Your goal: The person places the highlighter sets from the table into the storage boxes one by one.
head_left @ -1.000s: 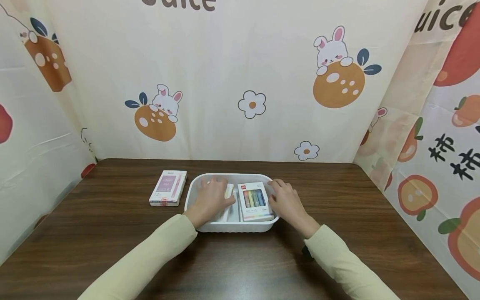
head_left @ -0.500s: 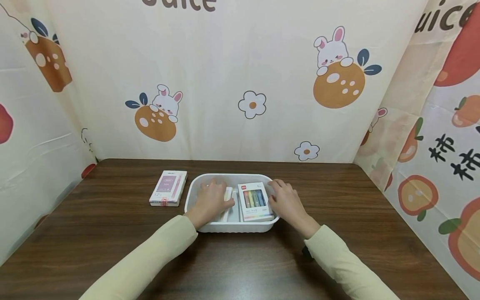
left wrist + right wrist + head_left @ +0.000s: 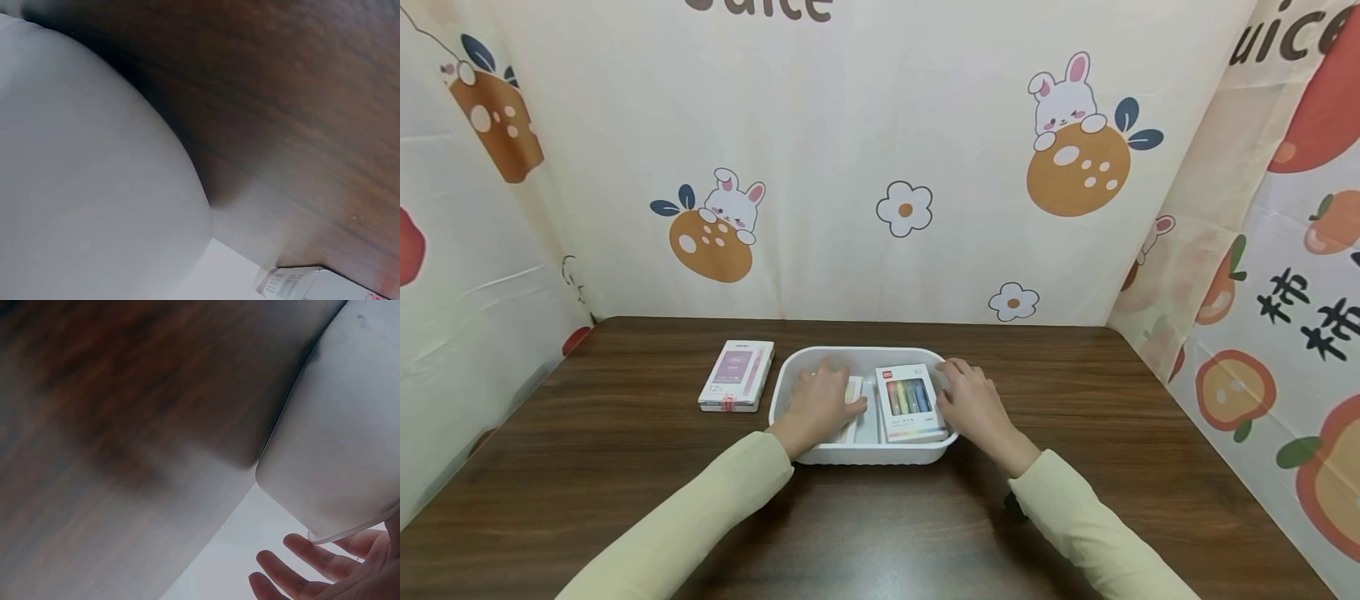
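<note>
White basket (image 3: 865,455) sits mid-table between your hands; your left hand (image 3: 820,402) reaches over its left part, on a partly hidden white box (image 3: 854,387), thumb by the box's right edge; can't tell whether you grip that box; your right hand (image 3: 972,404) touches the basket's right rim, fingers loosely spread in the right wrist view; a box with a coloured window (image 3: 913,406) leans inside, near your right thumb; a pink-and-white box (image 3: 736,377) lies left of the basket on the brown table (image 3: 880,525).
</note>
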Demonstrator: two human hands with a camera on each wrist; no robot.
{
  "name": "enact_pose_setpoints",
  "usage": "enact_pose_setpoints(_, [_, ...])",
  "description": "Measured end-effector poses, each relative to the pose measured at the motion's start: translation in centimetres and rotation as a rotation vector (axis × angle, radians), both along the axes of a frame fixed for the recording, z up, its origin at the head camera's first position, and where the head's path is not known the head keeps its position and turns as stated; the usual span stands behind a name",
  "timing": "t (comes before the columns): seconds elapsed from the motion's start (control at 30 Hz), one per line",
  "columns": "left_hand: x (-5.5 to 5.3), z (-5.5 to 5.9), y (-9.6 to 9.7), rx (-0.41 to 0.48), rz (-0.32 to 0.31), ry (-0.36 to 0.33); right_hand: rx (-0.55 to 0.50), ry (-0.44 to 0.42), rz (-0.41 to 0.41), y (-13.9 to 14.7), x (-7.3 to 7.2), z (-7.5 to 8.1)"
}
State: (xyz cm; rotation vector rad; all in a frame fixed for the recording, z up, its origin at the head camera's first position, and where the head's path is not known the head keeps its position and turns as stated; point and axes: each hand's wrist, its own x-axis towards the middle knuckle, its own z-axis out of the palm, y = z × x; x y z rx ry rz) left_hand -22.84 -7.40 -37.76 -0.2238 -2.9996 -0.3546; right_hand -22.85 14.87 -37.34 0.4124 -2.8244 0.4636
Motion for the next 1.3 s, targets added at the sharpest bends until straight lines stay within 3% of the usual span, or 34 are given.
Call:
enact_pose_setpoints(0.37, [0.1, 0.1, -0.2, -0.026, -0.013, -0.016, 0.004, -0.011, -0.009, -0.1, 0.0, 0.1])
enact_pose_setpoints(0.6, [0.4, 0.9, -0.4, -0.016, -0.033, -0.027, 0.003, -0.016, -0.011, -0.2, 0.0, 0.1])
enact_pose_setpoints(1.03, [0.6, 2.0, -0.6, -0.097, -0.084, 0.064, -0.003, -0.008, -0.001, -0.1, 0.1, 0.2])
enact_pose_setpoints(1.17, [0.7, 2.4, -0.7, -0.152, -0.096, 0.112, -0.004, -0.015, -0.004, -0.1, 0.1, 0.1])
enact_pose_setpoints(1.3, [0.8, 2.8, -0.9, -0.153, -0.096, 0.157, -0.006, -0.02, -0.007, -0.1, 0.1, 0.2])
